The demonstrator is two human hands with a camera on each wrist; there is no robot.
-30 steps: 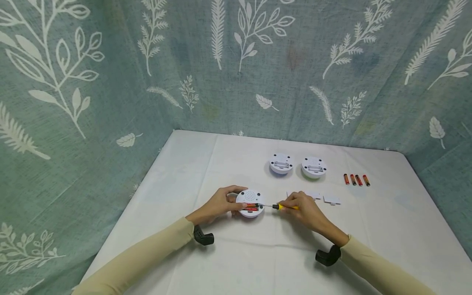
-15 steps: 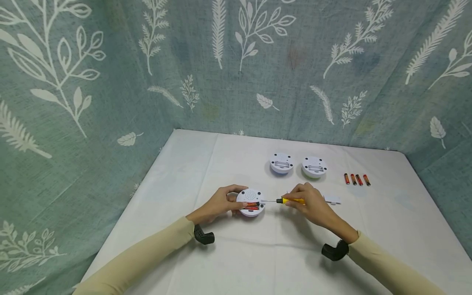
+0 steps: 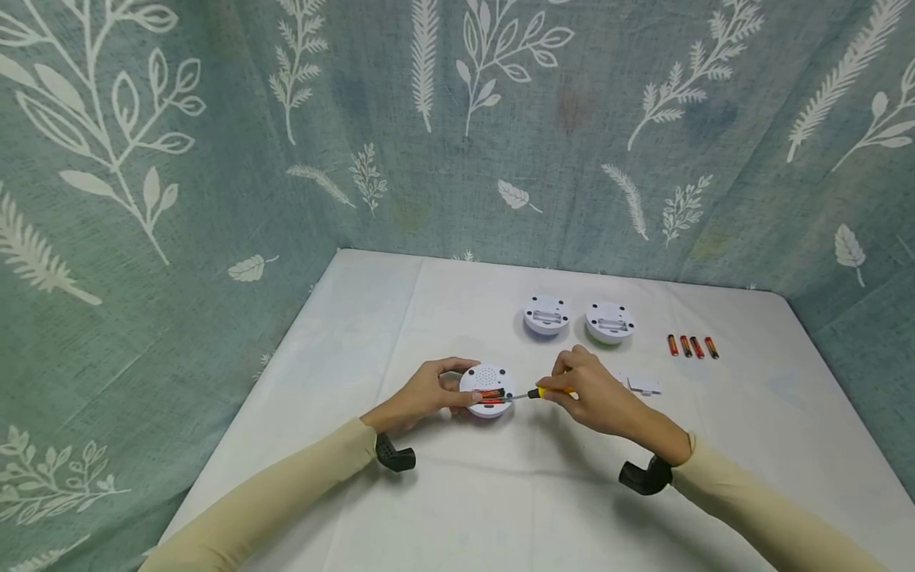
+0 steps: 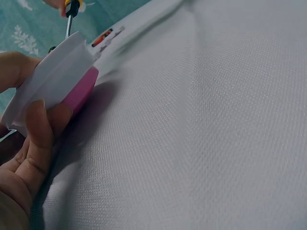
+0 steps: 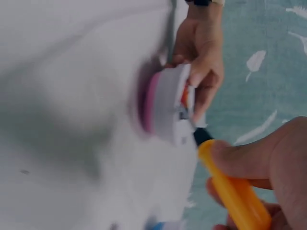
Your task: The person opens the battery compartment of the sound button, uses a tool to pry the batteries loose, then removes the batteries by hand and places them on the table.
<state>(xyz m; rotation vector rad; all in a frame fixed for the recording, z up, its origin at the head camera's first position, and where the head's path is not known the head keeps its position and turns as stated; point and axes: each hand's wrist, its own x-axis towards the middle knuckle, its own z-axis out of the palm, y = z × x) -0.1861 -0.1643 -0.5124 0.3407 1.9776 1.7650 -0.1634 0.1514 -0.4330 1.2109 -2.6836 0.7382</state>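
My left hand point(image 3: 422, 393) grips a round white device point(image 3: 487, 376) by its left side, thumb over the battery compartment. The wrist views show its pink underside point(image 4: 82, 91) close over the cloth. Two red-and-black batteries point(image 3: 491, 394) lie in the open compartment, their left ends hidden by the thumb. My right hand point(image 3: 596, 395) holds a screwdriver point(image 5: 235, 196) by its yellow handle. The thin metal shaft points left, its tip at the right end of the batteries.
Two similar white devices, one point(image 3: 546, 316) beside the other point(image 3: 609, 323), stand farther back with bare battery slots. Several loose batteries point(image 3: 692, 346) lie in a row at the right. White battery covers point(image 3: 645, 385) rest behind my right hand, partly hidden. The table point(image 3: 400, 508) has a white cloth.
The screwdriver tip first drew back to the device's right edge, then came left and down to the batteries, the handle tilting up. The left hand and device hold nearly still.
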